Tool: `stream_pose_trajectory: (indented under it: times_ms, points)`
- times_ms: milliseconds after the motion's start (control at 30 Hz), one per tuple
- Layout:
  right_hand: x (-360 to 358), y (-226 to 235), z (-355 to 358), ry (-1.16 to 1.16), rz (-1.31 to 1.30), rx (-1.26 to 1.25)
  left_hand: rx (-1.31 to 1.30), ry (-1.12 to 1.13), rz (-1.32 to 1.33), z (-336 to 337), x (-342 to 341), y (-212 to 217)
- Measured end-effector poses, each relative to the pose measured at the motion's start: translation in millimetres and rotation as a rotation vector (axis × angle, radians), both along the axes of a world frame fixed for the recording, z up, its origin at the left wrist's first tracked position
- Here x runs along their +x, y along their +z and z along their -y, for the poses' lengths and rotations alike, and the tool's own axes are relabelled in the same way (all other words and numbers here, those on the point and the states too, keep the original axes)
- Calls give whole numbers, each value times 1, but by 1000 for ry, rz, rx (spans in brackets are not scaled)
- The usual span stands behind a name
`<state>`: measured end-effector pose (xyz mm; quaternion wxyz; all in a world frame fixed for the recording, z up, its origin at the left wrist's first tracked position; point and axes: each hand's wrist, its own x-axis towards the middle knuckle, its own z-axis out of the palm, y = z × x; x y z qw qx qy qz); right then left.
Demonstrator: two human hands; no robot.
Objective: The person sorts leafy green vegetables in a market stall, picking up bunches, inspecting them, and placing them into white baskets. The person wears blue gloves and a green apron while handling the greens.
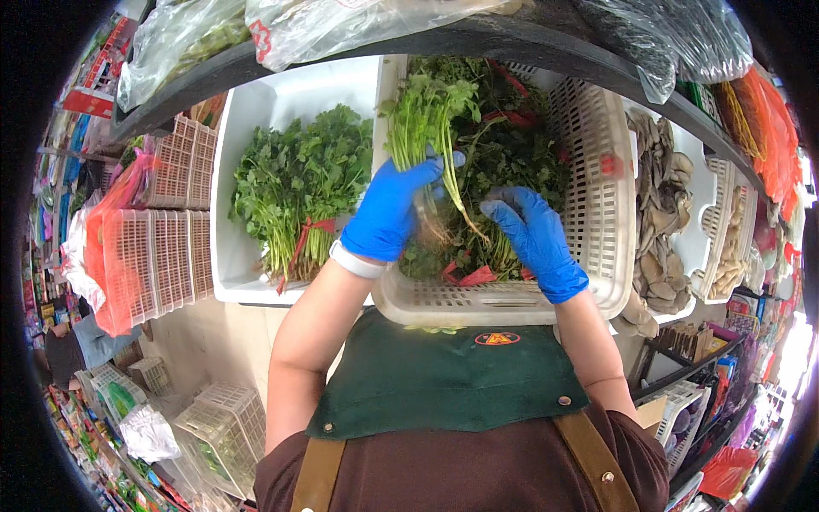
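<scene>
My left hand [388, 205], in a blue glove, is closed around a bunch of long-stemmed leafy greens [422, 115]. Its leaves point up and away, and thin pale roots hang below the hand. One longer stalk slants down to the right. My right hand [537, 239], also gloved in blue, hovers by the basket's right side with its fingers partly curled and apart, nothing visible in them. Under both hands is a white perforated plastic basket [597, 256], which holds darker leafy greens [512, 158] tied with red bands.
To the left stands a white foam box [223, 230] with coriander [303, 162] bound in red. Oyster mushrooms [661, 213] lie to the right. A dark rail [478, 44] with plastic-bagged produce crosses above the basket. Stacked crates [162, 256] stand further left.
</scene>
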<state>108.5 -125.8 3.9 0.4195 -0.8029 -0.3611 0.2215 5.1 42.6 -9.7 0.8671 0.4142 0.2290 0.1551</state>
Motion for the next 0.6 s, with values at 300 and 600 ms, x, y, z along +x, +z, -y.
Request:
stream_pose_trajectory:
  times_ms: [300,600]
  points:
    - [-35,-1,-24,-48,-92,122,-165,-127,163,19,-9,12]
    - [-43,1,-16,63,252,153,-212,-119,147,23,-16,27]
